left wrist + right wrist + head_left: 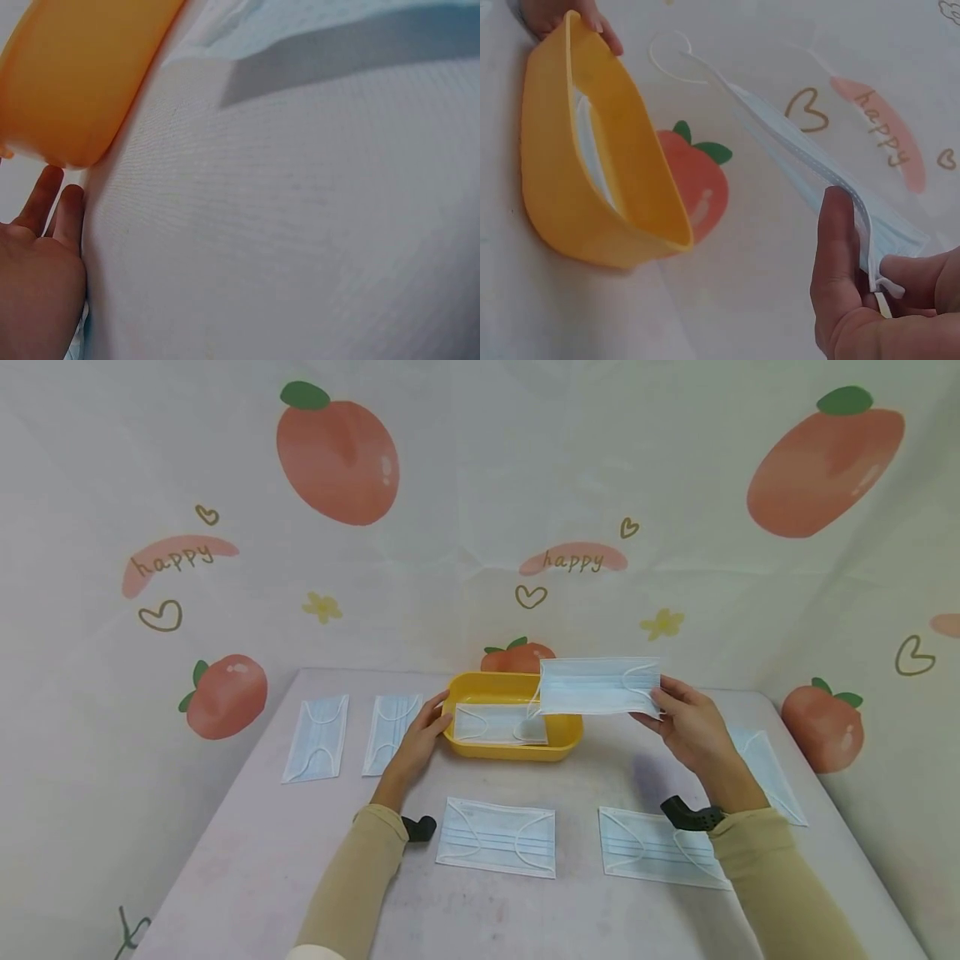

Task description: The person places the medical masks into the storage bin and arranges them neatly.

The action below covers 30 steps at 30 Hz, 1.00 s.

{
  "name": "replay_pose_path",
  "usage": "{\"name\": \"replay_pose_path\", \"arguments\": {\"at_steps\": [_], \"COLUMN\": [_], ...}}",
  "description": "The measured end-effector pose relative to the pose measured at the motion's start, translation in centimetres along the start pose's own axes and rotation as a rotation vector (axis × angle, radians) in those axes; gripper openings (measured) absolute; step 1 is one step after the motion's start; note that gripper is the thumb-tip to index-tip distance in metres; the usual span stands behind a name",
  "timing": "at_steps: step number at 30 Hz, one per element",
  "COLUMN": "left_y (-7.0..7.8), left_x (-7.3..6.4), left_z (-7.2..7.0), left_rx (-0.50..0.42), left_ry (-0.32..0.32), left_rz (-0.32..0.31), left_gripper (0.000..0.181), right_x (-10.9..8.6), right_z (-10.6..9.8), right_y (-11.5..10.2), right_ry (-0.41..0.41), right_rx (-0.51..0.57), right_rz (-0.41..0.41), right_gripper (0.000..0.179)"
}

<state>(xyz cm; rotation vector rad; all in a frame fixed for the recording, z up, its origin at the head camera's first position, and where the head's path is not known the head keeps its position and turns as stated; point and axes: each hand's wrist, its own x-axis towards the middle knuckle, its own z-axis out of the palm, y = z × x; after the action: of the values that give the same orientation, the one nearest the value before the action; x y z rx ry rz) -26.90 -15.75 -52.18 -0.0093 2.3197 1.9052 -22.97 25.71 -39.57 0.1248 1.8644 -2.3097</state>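
While L hand (415,746) is steadying the yellow tray (517,753) at its L end, R hand (697,731) is holding a blue mask (592,687) up in the air. R grip: thumb & fingers are pinching the mask's R end, so it's clamped there. Mask is sitting roughly level, overlapping the tray's back R part in head view; R wrist view is showing it apart from the tray, w/ a loop hanging off its far end. L grip: fingers are lying fairly straight vs. the tray's outer wall, touching, not closed round it. At least one tray mask (498,724) is lying inside, toward the L; can't tell if more are stacked under.

Five others are resting on the tbl (517,927): far-L mask (317,739); second-L mask (390,735), near L hand; front-mid mask (497,837); front-R mask (652,847), partly hidden by the R arm; far-R mask (768,772), ditto. Both tan sleeves (352,877) are reaching in from the bottom edge. Behind, a white backdrop (450,593) is showing peach prints, hearts & "happy".
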Motion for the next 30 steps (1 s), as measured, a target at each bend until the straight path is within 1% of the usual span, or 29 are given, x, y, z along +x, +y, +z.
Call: {"name": "replay_pose_path", "arguments": {"at_steps": [3, 7, 10, 18, 25, 30], "left_y": [0.0, 0.0, 0.0, 0.3, 0.3, 0.2], "left_x": [-0.1, -0.2, -0.2, -0.4, -0.4, -0.3], "left_z": [0.0, -0.1, -0.1, -0.2, -0.1, 0.0], "left_rx": [-0.005, -0.006, -0.002, 0.019, -0.018, -0.031], "left_ry": [0.004, 0.004, 0.003, 0.016, 0.002, -0.001], "left_rz": [0.005, 0.011, 0.013, -0.006, 0.014, 0.025], "left_gripper": [0.05, 0.051, 0.051, 0.049, 0.05, 0.05], "right_x": [0.6, 1.4, 1.9, 3.1, 3.9, 4.6], "right_z": [0.8, 1.9, 2.7, 4.8, 6.3, 7.3], "right_y": [0.1, 0.3, 0.5, 1.2, 2.1, 3.0], "right_ry": [0.011, 0.016, 0.016, 0.031, 0.007, 0.017], "right_rx": [-0.013, -0.046, -0.076, -0.067, -0.062, -0.089], "right_rz": [0.047, 0.081, 0.092, 0.131, 0.135, 0.149], "right_gripper": [0.065, 0.061, 0.058, 0.055, 0.053, 0.052]}}
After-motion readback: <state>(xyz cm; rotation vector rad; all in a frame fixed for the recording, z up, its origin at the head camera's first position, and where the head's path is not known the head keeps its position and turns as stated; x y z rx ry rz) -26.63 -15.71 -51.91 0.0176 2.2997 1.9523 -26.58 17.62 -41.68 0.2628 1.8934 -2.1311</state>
